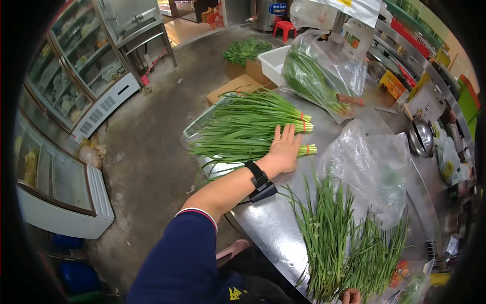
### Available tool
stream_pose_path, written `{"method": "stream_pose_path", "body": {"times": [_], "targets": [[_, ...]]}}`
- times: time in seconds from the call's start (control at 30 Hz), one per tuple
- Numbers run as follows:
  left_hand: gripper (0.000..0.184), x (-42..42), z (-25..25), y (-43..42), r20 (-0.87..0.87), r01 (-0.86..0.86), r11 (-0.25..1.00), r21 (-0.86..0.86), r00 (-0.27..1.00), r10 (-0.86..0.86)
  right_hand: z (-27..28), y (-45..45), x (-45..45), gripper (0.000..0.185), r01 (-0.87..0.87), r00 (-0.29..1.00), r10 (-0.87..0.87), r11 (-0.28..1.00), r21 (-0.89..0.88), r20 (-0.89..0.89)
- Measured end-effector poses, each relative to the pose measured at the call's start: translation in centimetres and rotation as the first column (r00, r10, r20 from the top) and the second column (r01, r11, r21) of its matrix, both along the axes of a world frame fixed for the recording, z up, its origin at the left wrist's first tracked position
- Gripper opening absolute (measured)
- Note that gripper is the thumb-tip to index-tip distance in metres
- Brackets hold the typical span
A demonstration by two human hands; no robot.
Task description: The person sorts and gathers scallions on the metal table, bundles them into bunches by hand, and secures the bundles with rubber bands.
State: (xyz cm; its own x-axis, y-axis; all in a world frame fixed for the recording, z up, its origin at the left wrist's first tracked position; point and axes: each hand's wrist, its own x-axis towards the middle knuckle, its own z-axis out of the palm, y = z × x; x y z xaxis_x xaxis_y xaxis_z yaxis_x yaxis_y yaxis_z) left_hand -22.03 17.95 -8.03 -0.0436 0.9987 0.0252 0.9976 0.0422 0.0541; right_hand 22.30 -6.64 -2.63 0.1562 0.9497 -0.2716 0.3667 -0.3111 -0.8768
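Observation:
My left hand [286, 149] lies on long green leafy stalks [243, 121], its fingers extended and slightly apart. The stalks are in bundles with red bands round their pale cut ends, and some leaves reach past the metal table's edge. My right hand [350, 296] shows only as curled fingers at the bottom edge, beside the lower ends of a loose pile of thinner green stalks [324, 233]; what it grips, if anything, is hidden. Another loose pile [377, 253] lies to the right. A crumpled clear plastic bag [372, 167] touches the piles.
A clear bag [309, 73] of greens stands at the back of the steel table [273, 228], near a brown-handled knife [350, 100]. A white bin [273, 63] and cardboard box [228, 91] are beyond. Metal bowls [421, 134] are at right, glass-door fridges [83, 50] at left.

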Motion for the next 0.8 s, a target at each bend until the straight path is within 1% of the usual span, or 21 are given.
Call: {"method": "stream_pose_path", "body": {"times": [0.03, 0.07, 0.1, 0.17, 0.2, 0.23, 0.3, 0.33, 0.4, 0.43, 0.5, 0.57, 0.63, 0.7, 0.73, 0.8], "targets": [[0.078, -0.1, 0.2, -0.4, -0.110, -0.033, 0.999, 0.026, 0.993, 0.036, 0.4, -0.4, -0.3, 0.010, 0.009, 0.999, -0.009, 1.000, -0.005, 0.040], [0.077, -0.6, 0.4, -0.7, -0.105, -0.103, 0.993, 0.064, 0.988, 0.110, 0.4, -0.9, -0.2, 0.010, 0.011, 0.998, -0.011, 1.000, -0.004, 0.061], [0.077, -1.3, 0.2, -0.6, -0.101, -0.102, 0.993, 0.064, 0.989, 0.108, 0.3, -1.4, -0.1, 0.011, 0.012, 0.997, -0.012, 1.000, -0.001, 0.079], [0.074, -2.8, -0.7, 0.1, 0.167, -0.193, 0.981, -0.031, 0.966, 0.196, -0.3, -2.3, 0.4, 0.011, -0.001, 0.996, 0.000, 1.000, 0.018, 0.091], [0.068, -3.1, -0.7, 0.4, 0.112, -0.147, 0.988, -0.055, 0.982, 0.152, -0.3, -2.7, 0.6, 0.011, -0.013, 0.995, 0.009, 0.999, 0.034, 0.102], [0.068, -3.3, -1.0, 0.5, 0.119, -0.142, 0.989, -0.046, 0.982, 0.146, -0.1, -3.1, 0.6, 0.011, -0.008, 0.994, 0.003, 0.999, 0.043, 0.107], [0.061, -3.8, -1.0, 0.0, 0.070, -0.029, 1.000, -0.008, 0.997, 0.029, 0.3, -3.7, 0.5, 0.010, -0.016, 0.993, 0.011, 0.999, 0.043, 0.113], [0.061, -4.0, -1.1, -0.5, 0.073, -0.034, 0.999, 0.000, 0.997, 0.033, 0.2, -4.0, 0.7, 0.012, -0.018, 0.992, 0.013, 0.999, 0.043, 0.128], [0.056, -3.0, -0.3, -2.3, 0.012, -0.049, 0.994, 0.099, 0.999, 0.048, 0.6, -4.4, 0.8, 0.012, -0.033, 0.986, 0.024, 0.998, 0.054, 0.163], [0.056, -2.0, 0.1, -2.8, 0.015, -0.041, 0.993, 0.107, 0.999, 0.039, 0.6, -4.7, 0.7, 0.013, -0.043, 0.981, 0.031, 0.997, 0.059, 0.191], [0.054, 0.7, 2.0, -5.7, 0.009, 0.093, 0.986, 0.138, 0.995, -0.095, 0.7, -5.1, 0.8, 0.015, -0.042, 0.979, 0.029, 0.997, 0.061, 0.202], [0.050, 3.8, 3.8, -10.1, 0.163, 0.133, 0.954, 0.270, 0.970, -0.181, 1.0, -5.6, 1.0, 0.015, -0.070, 0.972, 0.053, 0.995, 0.067, 0.229], [0.043, 6.3, 2.8, -13.9, 0.345, 0.155, 0.935, 0.319, 0.900, -0.267, 0.7, -5.9, 1.6, 0.015, -0.073, 0.977, 0.059, 0.996, 0.060, 0.206], [0.038, 8.5, 1.2, -17.8, 0.442, 0.145, 0.946, 0.291, 0.856, -0.267, 1.0, -6.3, 1.9, 0.015, -0.093, 0.974, 0.071, 0.991, 0.092, 0.214], [0.038, 9.3, 0.6, -19.7, 0.444, 0.148, 0.946, 0.288, 0.855, -0.269, 1.2, -6.5, 2.1, 0.016, -0.087, 0.983, 0.071, 0.992, 0.090, 0.171], [0.034, 10.2, 0.0, -23.1, 0.575, 0.115, 0.971, 0.208, 0.789, -0.217, 1.7, -6.8, 2.4, 0.016, -0.077, 0.985, 0.061, 0.992, 0.098, 0.160]]}}
